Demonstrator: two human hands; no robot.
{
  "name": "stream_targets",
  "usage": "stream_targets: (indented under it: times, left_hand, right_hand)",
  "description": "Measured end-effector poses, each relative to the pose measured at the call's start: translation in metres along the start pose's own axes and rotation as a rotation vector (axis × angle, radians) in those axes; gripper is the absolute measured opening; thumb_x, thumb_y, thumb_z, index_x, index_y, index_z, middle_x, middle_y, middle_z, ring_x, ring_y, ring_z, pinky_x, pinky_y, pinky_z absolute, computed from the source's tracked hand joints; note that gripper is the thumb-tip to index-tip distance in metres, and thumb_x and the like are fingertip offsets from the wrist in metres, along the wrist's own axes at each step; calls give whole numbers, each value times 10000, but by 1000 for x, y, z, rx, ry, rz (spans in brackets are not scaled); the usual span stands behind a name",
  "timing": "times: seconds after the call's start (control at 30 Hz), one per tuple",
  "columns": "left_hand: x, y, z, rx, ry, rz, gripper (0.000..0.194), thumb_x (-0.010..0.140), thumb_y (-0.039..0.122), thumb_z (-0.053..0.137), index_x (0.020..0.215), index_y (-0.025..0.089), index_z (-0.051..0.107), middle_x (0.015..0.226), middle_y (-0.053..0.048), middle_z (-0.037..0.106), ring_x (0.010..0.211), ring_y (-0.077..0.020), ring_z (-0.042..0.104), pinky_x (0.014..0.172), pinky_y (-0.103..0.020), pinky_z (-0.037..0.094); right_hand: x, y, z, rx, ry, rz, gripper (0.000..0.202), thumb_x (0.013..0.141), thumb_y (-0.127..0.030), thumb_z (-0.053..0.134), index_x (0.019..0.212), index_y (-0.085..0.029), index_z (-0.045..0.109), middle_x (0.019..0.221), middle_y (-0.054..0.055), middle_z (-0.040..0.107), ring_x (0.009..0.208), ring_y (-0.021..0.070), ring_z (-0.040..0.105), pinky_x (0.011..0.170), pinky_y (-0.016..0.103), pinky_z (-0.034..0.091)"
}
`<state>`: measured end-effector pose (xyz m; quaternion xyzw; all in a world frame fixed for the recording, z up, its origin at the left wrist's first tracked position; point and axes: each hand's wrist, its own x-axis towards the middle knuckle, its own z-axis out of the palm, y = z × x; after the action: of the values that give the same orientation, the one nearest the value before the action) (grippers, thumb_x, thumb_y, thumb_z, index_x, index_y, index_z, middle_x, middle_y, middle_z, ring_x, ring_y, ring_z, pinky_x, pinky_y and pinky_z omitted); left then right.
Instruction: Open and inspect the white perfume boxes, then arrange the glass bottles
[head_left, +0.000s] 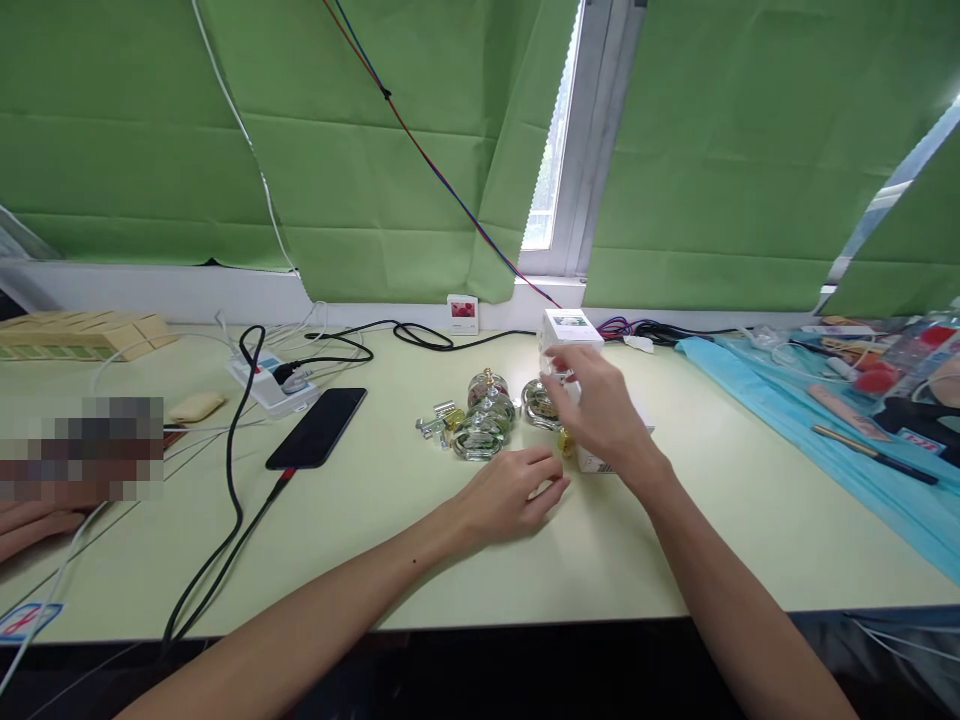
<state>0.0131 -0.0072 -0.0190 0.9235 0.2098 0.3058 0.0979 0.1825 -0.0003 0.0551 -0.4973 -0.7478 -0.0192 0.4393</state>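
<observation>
My left hand [521, 490] rests on the table with its fingers loosely curled and thumb apart, nothing visible in it. Just beyond it stand clear glass bottles [480, 438] with greenish tints, grouped close together, with small silver and gold caps [442, 420] at their left. My right hand [596, 405] is raised over the table, its fingers bent and apart. It is nearest to a glass jar-like bottle [538, 402] and a white box [570, 325] with a printed top. Below the hand, another white box [594, 462] and a small gold piece [565, 442] are partly hidden.
A black phone [316, 428] on a cable and a white power strip [274, 385] lie at left, near another person's hand [45, 515]. A small picture card [463, 313] leans at the back. Blue sheeting [810, 440] with a pen [874, 453] covers the right side.
</observation>
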Motion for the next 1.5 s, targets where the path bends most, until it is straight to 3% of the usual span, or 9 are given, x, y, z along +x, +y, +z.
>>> stream_targets:
  times: [0.1,0.2,0.57,0.73,0.93,1.07,1.23,1.37,1.5]
  left_hand:
    - [0,-1,1,-3,-17,24,269,992,230,464,779,163,615,733,-19,615,638,-122,548,577,-262,403]
    - [0,-1,1,-3,-32,23,272,985,228,474,785,160,645,736,-22,650,631,-124,567,574,-267,402]
    - [-2,-1,3,-19,-64,94,334,961,256,544,642,174,598,560,9,561,524,-113,503,529,-287,351]
    - [-1,1,-1,26,29,238,457,997,370,523,579,186,532,508,13,522,488,-110,469,507,-292,339]
    - [6,-3,-25,214,305,371,451,1009,229,462,562,190,498,491,21,535,450,-93,450,476,-291,305]
    - [9,-15,-39,305,486,229,433,977,175,484,546,193,443,462,38,457,426,-85,379,443,-285,238]
    - [11,-25,-48,337,678,6,418,988,215,499,575,191,443,475,52,395,439,-77,316,456,-265,262]
    - [13,-28,-55,310,672,-112,240,986,238,530,760,184,592,573,43,537,486,-74,411,500,-233,342]
    - [15,-35,-60,373,575,-134,249,987,242,513,761,187,602,642,10,611,558,-100,501,559,-249,374]
  right_hand:
    - [-3,-7,9,22,-231,-77,239,998,-239,500,1203,-184,611,1051,94,654,877,206,628,805,348,483]
    - [-5,-7,16,2,-362,-83,234,996,-222,516,1204,-179,614,1005,79,650,832,190,612,762,322,458]
    - [-10,-9,28,-12,-406,-143,182,1015,-209,501,1152,-199,619,998,70,642,860,201,608,804,340,456]
    - [-9,-9,29,5,-426,-142,177,1000,-170,520,1138,-216,621,988,69,651,878,210,620,802,341,463]
    - [-9,-6,30,3,-464,-151,185,988,-135,483,1110,-186,613,945,62,637,831,196,597,772,320,446]
    - [-12,-7,31,32,-491,-154,224,917,-54,487,1055,-179,611,927,46,627,777,176,571,709,291,421]
    - [-13,-13,30,36,-480,-126,129,978,-137,501,1036,-175,610,912,56,632,802,192,594,721,304,430]
    - [-13,-16,30,41,-502,-114,142,996,-159,502,1082,-189,611,930,58,636,809,195,610,751,315,445]
    - [-14,-16,33,25,-500,-109,143,994,-148,502,1070,-197,613,930,53,634,798,189,609,731,305,431]
